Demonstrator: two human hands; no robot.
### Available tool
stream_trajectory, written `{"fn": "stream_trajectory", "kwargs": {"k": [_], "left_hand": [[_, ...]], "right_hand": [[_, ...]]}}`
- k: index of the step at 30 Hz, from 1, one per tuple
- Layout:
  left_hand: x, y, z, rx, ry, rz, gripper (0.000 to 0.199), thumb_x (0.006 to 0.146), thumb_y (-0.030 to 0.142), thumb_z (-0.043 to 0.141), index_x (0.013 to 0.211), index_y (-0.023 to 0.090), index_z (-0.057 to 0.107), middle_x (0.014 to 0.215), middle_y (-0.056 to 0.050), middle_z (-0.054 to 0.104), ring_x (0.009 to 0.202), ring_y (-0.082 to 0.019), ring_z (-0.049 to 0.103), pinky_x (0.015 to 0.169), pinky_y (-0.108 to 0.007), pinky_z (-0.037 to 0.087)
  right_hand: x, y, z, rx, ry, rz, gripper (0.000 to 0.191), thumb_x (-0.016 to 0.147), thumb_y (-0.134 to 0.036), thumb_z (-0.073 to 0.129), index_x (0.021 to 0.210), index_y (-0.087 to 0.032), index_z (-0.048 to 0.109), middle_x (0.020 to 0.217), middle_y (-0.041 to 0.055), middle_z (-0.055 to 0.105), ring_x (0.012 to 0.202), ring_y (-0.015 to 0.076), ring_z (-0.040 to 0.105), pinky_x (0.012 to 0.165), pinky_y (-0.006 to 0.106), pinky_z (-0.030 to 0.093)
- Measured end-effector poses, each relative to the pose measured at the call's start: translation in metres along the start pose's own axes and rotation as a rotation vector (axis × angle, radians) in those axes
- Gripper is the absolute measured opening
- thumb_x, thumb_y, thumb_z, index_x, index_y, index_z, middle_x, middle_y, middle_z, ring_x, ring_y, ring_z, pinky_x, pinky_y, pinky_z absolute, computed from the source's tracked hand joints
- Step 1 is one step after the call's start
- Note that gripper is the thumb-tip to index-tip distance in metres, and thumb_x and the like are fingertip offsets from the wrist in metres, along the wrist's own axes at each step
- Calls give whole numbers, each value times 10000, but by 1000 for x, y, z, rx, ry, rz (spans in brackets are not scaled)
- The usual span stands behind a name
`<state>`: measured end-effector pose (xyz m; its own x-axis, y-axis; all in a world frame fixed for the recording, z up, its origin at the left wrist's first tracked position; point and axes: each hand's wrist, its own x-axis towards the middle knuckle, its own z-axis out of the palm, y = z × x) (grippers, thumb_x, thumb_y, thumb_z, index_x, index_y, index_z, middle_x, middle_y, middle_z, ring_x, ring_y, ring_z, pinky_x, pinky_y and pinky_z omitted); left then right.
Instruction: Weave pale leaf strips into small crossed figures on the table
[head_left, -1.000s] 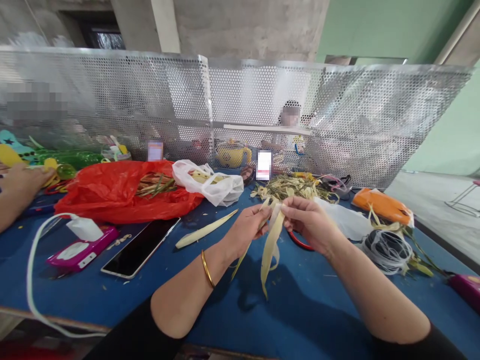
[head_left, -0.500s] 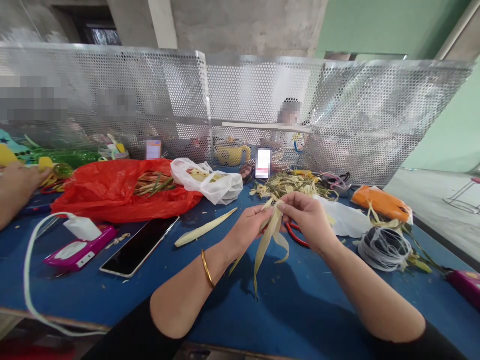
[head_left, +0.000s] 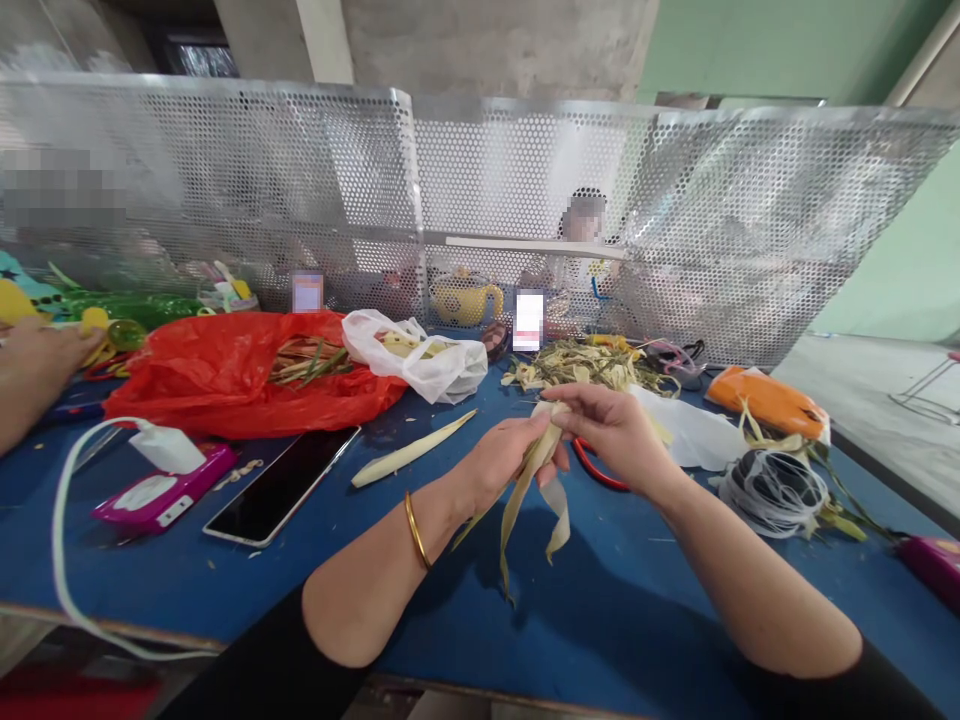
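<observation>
Pale dried husk strips (head_left: 526, 478) hang down between my hands over the blue table. My left hand (head_left: 510, 452) is closed on them, fingers pinching near their upper end. Thumb and fingers of my right hand (head_left: 600, 418) pinch the top of the same husk, close to my left fingertips. Red-handled scissors (head_left: 592, 466) lie partly hidden beneath my right hand. One long pale husk piece (head_left: 412, 450) rests on the table left of my hands. A heap of dried husk scraps (head_left: 574, 368) lies just beyond them.
Left are a red bag (head_left: 195, 385), a white bag (head_left: 442, 370), a phone (head_left: 281, 490) and a purple power strip (head_left: 161, 500) with cable. Right are an orange packet (head_left: 769, 402) and a coil of clear line (head_left: 774, 495). Another person's hand (head_left: 37, 365) is at far left.
The hanging strips have turned and shifted slightly left and down. My right fingers have moved a little at the top of the husk. The view has tilted slightly.
</observation>
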<state>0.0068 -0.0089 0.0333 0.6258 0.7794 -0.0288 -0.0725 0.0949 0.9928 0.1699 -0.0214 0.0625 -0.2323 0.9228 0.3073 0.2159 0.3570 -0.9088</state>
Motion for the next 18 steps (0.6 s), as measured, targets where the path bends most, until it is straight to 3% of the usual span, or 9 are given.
{"fn": "stream_trajectory", "kwargs": {"k": [3, 8, 12, 15, 18], "left_hand": [[0, -1, -1, 2, -63, -36, 569, 909, 549, 369, 661, 125, 656, 476, -17, 497, 428, -96, 381, 482, -251, 280], [-1, 0, -4, 28, -124, -97, 588, 914, 556, 354, 659, 125, 664, 463, -15, 496, 413, -99, 376, 475, -255, 289], [-1, 2, -4, -8, -155, -69, 542, 906, 551, 373, 741, 131, 672, 589, -54, 616, 545, -140, 525, 569, -261, 392], [0, 0, -2, 44, -139, 22, 382, 839, 494, 549, 753, 140, 662, 736, -69, 679, 727, -167, 598, 710, -270, 438], [1, -2, 1, 65, -87, 46, 319, 786, 464, 644, 717, 157, 589, 590, 0, 583, 633, -143, 584, 709, -278, 451]], "right_hand": [[0, -3, -5, 13, -83, 38, 293, 802, -320, 653, 1060, -184, 679, 670, -8, 660, 614, 144, 607, 618, 298, 503], [0, -5, -11, 27, -165, 73, 163, 772, -298, 705, 852, -156, 699, 706, 8, 683, 613, 119, 609, 597, 256, 492], [0, -4, -11, 141, -215, 123, 191, 801, -343, 684, 796, -158, 634, 584, -15, 650, 507, 115, 608, 560, 255, 470], [1, -1, -10, 143, -137, 142, 206, 761, -343, 710, 738, -159, 622, 549, -35, 615, 483, 98, 578, 538, 238, 453], [4, 1, -10, 107, -26, 141, 211, 678, -331, 756, 690, -153, 643, 569, -43, 598, 497, 77, 541, 516, 212, 443]]}}
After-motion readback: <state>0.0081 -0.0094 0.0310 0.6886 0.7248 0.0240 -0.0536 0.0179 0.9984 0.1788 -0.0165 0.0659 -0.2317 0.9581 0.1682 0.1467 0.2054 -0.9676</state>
